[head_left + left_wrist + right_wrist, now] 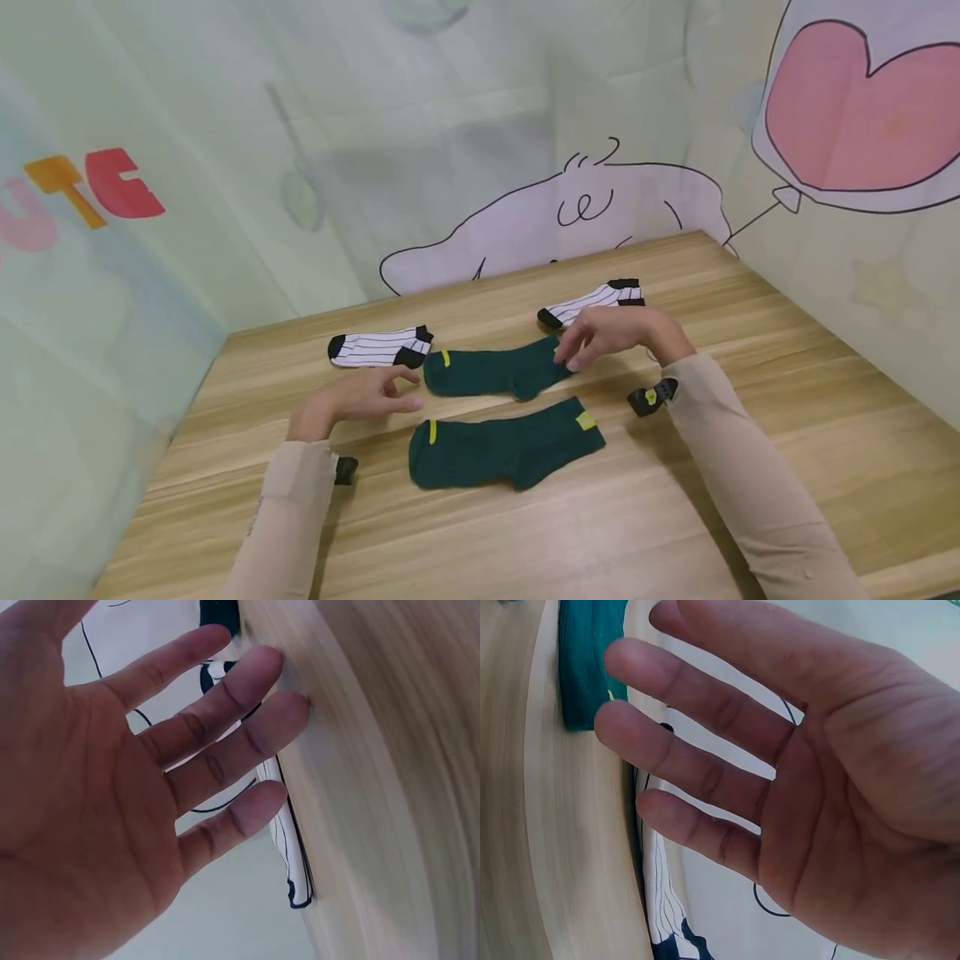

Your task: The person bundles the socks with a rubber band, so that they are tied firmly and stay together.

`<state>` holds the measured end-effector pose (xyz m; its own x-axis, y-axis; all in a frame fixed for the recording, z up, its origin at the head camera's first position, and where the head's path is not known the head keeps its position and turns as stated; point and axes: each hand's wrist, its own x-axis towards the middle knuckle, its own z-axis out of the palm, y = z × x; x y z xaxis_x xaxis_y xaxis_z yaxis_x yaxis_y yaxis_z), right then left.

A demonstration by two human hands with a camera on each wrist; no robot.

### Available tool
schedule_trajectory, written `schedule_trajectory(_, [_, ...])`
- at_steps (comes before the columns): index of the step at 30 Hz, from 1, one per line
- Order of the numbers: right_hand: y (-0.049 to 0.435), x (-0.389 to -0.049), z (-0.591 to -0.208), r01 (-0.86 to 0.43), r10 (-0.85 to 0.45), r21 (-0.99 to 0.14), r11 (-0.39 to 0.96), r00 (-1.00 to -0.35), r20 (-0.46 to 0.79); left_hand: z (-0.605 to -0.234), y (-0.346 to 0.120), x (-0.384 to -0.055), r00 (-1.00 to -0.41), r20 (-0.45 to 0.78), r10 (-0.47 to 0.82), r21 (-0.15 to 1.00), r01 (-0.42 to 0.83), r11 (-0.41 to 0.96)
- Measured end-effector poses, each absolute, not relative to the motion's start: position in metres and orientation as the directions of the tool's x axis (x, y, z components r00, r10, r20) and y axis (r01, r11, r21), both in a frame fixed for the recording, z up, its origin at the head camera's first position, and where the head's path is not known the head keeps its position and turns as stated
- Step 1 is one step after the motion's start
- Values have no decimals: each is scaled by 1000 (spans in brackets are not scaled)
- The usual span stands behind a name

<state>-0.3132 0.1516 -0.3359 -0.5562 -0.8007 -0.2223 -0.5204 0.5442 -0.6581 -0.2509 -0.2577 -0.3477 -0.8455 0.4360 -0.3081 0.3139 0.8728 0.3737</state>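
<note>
Two dark green socks with yellow marks lie flat on the wooden table, toes to the left. Over the cuff of the farther green sock [480,372], my right hand [609,331] hovers with loosely bent fingers; whether a fingertip touches the cloth cannot be told. My left hand [367,393] hangs beside that sock's toe, holding nothing. Closer to me lies the other green sock [487,454], apart from both hands. In the left wrist view the fingers [255,735] are spread and relaxed; the right wrist view shows similarly extended fingers [660,742].
Behind the left hand lies a white striped ankle sock [371,348] with black toe and heel. A matching striped sock [600,298] lies behind the right hand. The wooden table [750,483] meets printed fabric walls [337,167] at its back and sides.
</note>
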Motion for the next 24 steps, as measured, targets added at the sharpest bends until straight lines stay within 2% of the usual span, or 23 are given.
schedule_trajectory(8, [144,-310,-339,-471,-813,-698,539,-508,-285,-347,-251,-252,-791,-326,518,433,362,826])
schedule_trajectory(13, [139,-308,-338,-419,-796,-701,577,-483,-365,-346,-249,-252,-767,-342,542,460,367,809])
schedule_trajectory(24, [132,-309,-343,-418,-794,-685,597,-426,-433,-347,-248,-252,-705,-363,610,532,381,757])
